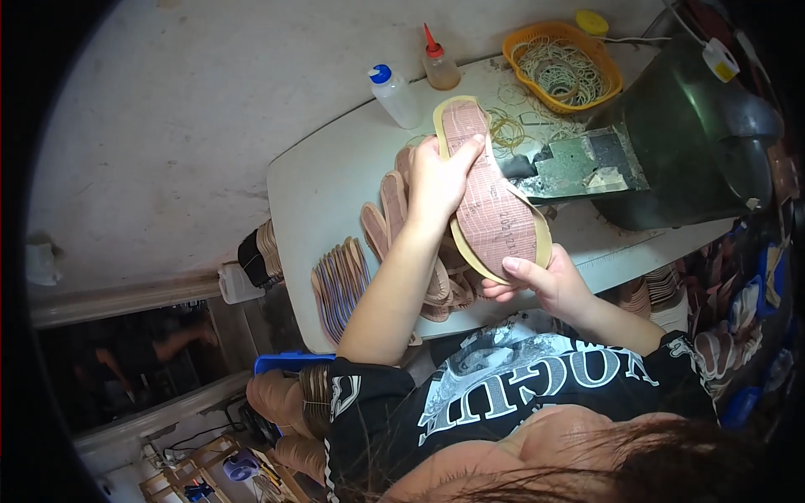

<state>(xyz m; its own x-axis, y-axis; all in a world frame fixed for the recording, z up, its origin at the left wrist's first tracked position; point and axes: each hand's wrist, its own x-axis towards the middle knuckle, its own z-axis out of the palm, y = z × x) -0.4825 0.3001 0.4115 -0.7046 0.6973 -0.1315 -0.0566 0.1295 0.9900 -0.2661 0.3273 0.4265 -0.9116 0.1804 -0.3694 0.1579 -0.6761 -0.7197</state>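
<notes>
Both my hands hold a shoe insole [495, 197] above the table, tilted, its pinkish-brown gridded face up. A yellow layer shows past its edge at the top, along the lower left and at the near end. My left hand [444, 180] grips its narrower far part, thumb lying across the face. At the wide near end, my right hand [545, 281] pinches the edge with the thumb on top and fingers underneath. Near my left forearm lie loose brown insoles [392, 201] and a row of stacked insoles [340, 281] with bluish edges. Other pieces are partly hidden behind my arm.
A dark green machine [688, 138] with a patched plate stands right of the insole on the white table [293, 180]. Farther back are an orange basket [608, 96] of rubber bands, a blue-capped bottle [402, 105] and a red-tipped bottle [440, 71]. Stacked soles [717, 352] sit at right.
</notes>
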